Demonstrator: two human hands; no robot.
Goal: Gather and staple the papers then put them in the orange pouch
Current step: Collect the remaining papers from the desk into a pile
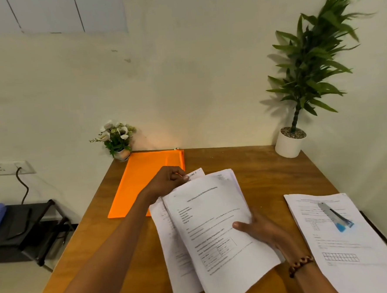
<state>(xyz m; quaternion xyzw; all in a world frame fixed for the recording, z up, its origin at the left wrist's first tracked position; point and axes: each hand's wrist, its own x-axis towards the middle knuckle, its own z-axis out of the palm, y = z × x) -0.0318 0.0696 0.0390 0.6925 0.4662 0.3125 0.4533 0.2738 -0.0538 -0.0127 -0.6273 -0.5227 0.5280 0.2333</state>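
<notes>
My left hand [169, 181] pinches the top corner of the printed sheets [215, 224], and my right hand [258, 229] grips their right edge, thumb on top. The sheets are fanned and uneven — if I loosen either grip, the lower pages could slide out. More pages [343, 239] lie right of my right hand, the stapler [335, 217] resting on them. The orange pouch [145, 183] lies just beyond my left hand.

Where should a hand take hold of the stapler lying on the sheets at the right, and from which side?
Take the stapler across its narrow metal body, coming straight down from above. It lies flat on the loose papers, blue end nearest the person, long sides exposed.
</notes>
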